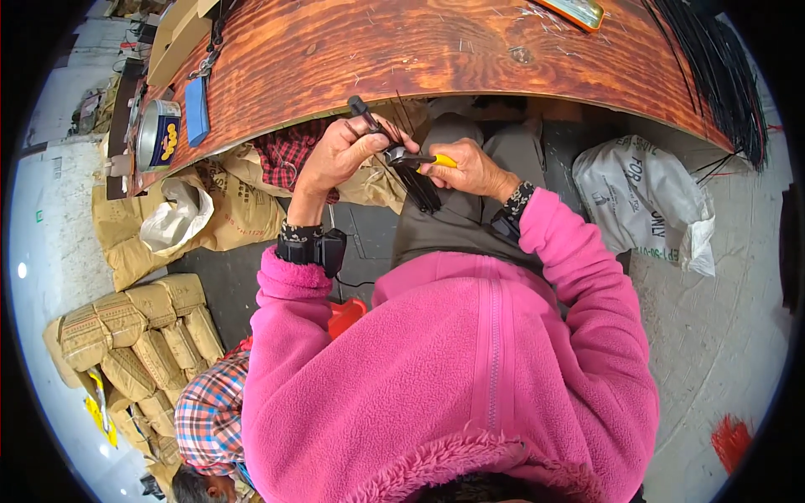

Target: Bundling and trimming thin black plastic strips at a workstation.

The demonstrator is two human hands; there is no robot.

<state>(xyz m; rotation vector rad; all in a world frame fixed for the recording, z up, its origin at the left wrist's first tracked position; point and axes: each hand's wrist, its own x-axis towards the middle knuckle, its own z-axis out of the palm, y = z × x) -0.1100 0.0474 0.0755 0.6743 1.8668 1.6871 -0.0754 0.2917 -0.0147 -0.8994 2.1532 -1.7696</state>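
Observation:
Over my lap, just off the table's near edge, my left hand [340,158] is closed around a bundle of thin dark stems. A black knob-like end [358,106] sticks up beyond its fingers, and the bundle's black lower strands [422,193] hang toward my thigh. My right hand [470,170] is wrapped round a pair of pliers [443,160] with yellow on the handles. The dark jaws of the pliers meet the bundle beside my left fingers. Whether they bite on a strand is too small to tell.
The wooden table [377,50] carries a tin can [159,134], a blue block [197,111], an orange-rimmed tray [579,10], scattered bits and long black strands [721,84]. A white sack [646,197] stands right; brown packages [142,335] and a person in plaid [214,411] are left.

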